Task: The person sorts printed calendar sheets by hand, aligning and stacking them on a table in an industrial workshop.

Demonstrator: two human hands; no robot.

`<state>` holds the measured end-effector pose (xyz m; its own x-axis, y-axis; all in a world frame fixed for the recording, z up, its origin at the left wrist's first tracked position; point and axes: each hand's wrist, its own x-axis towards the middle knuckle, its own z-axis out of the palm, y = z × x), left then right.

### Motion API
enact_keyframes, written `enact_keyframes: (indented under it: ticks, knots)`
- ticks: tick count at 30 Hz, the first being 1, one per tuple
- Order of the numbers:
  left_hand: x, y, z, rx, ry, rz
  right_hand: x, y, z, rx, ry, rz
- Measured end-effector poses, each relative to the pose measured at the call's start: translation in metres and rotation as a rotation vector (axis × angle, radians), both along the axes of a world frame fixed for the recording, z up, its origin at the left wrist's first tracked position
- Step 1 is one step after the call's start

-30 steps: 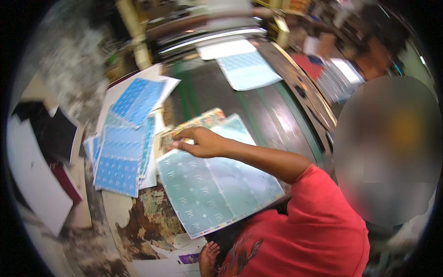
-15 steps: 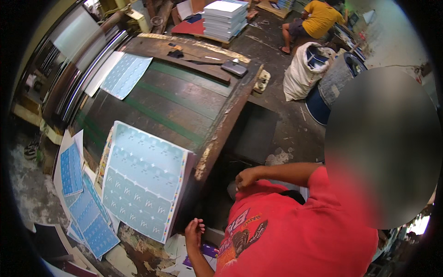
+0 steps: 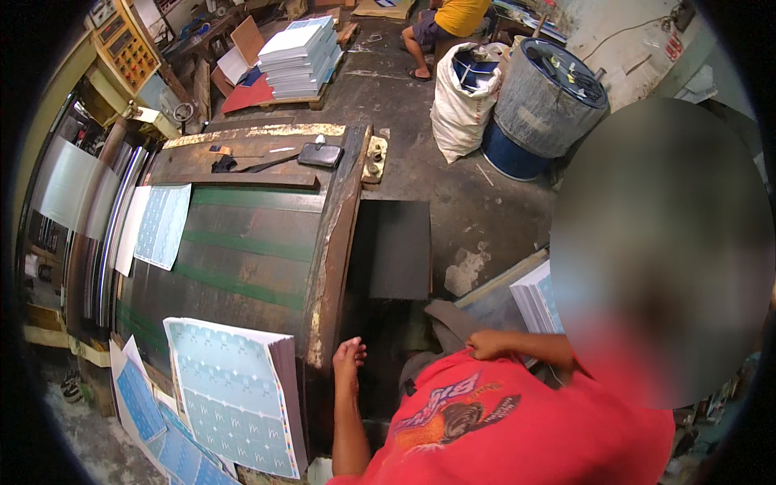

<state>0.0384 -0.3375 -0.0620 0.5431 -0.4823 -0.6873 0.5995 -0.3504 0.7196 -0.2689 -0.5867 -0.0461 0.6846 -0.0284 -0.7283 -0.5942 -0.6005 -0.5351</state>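
Note:
My left hand (image 3: 350,353) is raised near the right edge of the machine's table, its fingers loosely curled and apart, holding nothing. It touches neither the table nor the paper. My right hand (image 3: 487,345) is closed at the front of my red shirt (image 3: 533,412) and appears to grip the cloth; its fingertips are partly hidden. Left of my left hand stands a thick stack of printed sheets (image 3: 230,396), light blue with a patterned top sheet. Another blue printed sheet (image 3: 164,226) lies by the rollers on the machine's table (image 3: 250,250).
Loose blue sheets (image 3: 174,449) lie at lower left. A black phone-like case (image 3: 320,154) rests on the table's far end. Beyond are a stack of paper (image 3: 301,61) on a pallet, a white sack (image 3: 461,105), a drum (image 3: 546,101) and a person in yellow (image 3: 458,18).
The view has turned, so the table and the sheet stack appear lower and farther left. My left hand has risen, and my right hand has shifted right, still at the shirt.

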Motion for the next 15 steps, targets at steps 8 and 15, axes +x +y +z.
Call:
enact_keyframes:
  ticks: [8, 15]
  knots:
    - [0.004, -0.167, -0.045, 0.059, -0.499, -0.449, -0.066, -0.031, -0.003, -0.007, 0.030, -0.549]
    - [0.080, -0.294, 0.010, 0.275, -1.350, -0.220, -0.047, -0.136, -0.047, 0.078, 0.130, -0.524]
